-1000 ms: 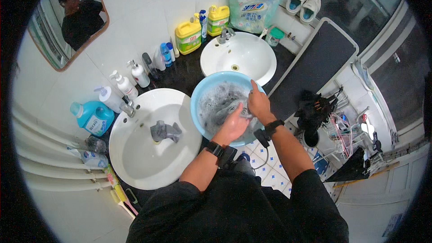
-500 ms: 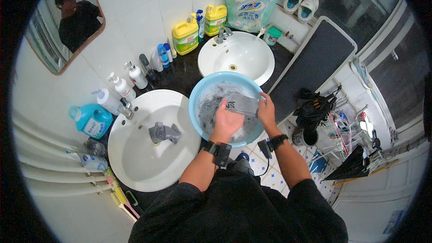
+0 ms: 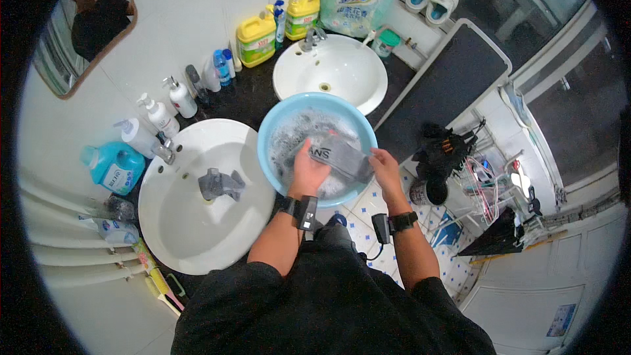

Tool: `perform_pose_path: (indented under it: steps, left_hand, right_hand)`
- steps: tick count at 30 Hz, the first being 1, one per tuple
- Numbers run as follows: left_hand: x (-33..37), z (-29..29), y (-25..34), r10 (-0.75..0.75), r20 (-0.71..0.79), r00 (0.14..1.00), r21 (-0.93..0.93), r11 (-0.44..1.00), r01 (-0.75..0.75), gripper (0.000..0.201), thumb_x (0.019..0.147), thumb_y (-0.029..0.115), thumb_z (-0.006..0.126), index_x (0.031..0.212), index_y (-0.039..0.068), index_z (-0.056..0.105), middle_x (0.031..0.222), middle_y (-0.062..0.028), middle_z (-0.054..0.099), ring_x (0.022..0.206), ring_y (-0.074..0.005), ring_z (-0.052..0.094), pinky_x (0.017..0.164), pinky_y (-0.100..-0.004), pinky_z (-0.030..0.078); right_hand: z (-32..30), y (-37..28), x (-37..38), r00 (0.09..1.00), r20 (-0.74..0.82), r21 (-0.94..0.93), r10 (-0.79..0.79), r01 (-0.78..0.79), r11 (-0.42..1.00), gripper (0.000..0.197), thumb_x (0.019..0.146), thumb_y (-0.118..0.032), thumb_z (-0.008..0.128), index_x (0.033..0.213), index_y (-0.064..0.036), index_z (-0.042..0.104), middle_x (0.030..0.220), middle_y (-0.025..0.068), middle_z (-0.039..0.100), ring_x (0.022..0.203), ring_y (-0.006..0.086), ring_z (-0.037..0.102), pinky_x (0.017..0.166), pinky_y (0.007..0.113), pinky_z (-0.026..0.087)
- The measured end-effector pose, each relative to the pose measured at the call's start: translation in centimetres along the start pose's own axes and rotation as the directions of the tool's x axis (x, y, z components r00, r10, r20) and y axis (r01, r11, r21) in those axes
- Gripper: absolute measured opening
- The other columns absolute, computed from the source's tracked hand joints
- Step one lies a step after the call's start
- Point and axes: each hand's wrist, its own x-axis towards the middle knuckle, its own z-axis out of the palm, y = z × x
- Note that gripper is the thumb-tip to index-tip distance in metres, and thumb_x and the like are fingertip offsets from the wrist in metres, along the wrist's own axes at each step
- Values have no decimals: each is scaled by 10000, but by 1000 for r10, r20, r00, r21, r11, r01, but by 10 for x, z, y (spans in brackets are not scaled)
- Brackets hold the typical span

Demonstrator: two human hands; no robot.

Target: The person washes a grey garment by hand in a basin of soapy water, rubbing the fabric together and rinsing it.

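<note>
A wet grey sock [image 3: 343,158] with dark lettering is stretched between my hands over a light blue basin [image 3: 265,151] of foamy water. My left hand [image 3: 309,172] grips its left end, with most of the fingers hidden behind the fabric. At the other end, my right hand [image 3: 386,172] pinches the sock near the basin's right rim. Each wrist wears a black strap with a small device. A second grey sock [image 3: 221,185] lies crumpled by the drain of the left white sink [image 3: 190,233].
Behind the basin is another white sink [image 3: 365,82]. Pump bottles [image 3: 160,116], a teal detergent jug [image 3: 113,166] and yellow jugs [image 3: 256,41] line the dark counter along the wall. To the right stand a dark board [image 3: 440,89], a bin [image 3: 428,192] and a cluttered rack [image 3: 490,187].
The whole view has shifted, so everything sits a little further left and higher. The sock now slants more, its right end lower. Both hands keep hold of it.
</note>
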Motion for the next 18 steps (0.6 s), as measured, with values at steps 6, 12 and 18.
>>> perform_pose_path:
  steps: [6,12,18]
  left_hand:
    - [17,-17,5,23,11,1000,10,1000,-23,460,962,310,272,1240,-32,404,1213,-177,498,1147,-290,455,1007,-428,329]
    - [22,-42,13,129,-202,971,259,963,-74,446,948,356,337,1234,27,430,1212,-153,490,1126,-291,461,986,-436,343]
    - [28,-54,18,192,-538,821,317,948,-13,481,912,318,456,1279,21,364,1214,-165,485,1079,-275,474,912,-372,394]
  right_hand:
    - [45,-6,4,803,130,-290,-582,592,752,319,849,-165,531,1146,-47,537,1288,171,447,1196,342,413,996,398,322]
    - [78,11,13,779,548,-349,-304,544,763,440,919,-328,399,1287,-90,444,1423,174,263,1303,345,264,1063,410,219]
    - [81,33,22,755,651,-405,-79,433,806,462,935,-344,367,1308,-75,415,1413,182,281,1307,321,272,1067,370,204]
